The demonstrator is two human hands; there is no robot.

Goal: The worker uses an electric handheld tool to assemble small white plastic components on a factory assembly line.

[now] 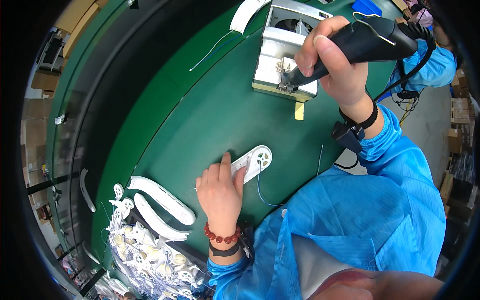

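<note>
From the centre of view, your right hand (348, 82) is near two o'clock, gripping a black corded tool (370, 40), its tip at the metal box (272, 50) toward one. Near seven, your left hand (219, 192) holds a white part (254, 160) on the green table (200, 120). Curved white pieces (165, 201) lie around eight, beside a white heap (150, 262).

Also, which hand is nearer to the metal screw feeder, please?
Right. The right hand is at the right edge of the screw feeder, holding a black electric screwdriver; the left hand is farther away, lower in the picture, touching a white plastic part.
</note>
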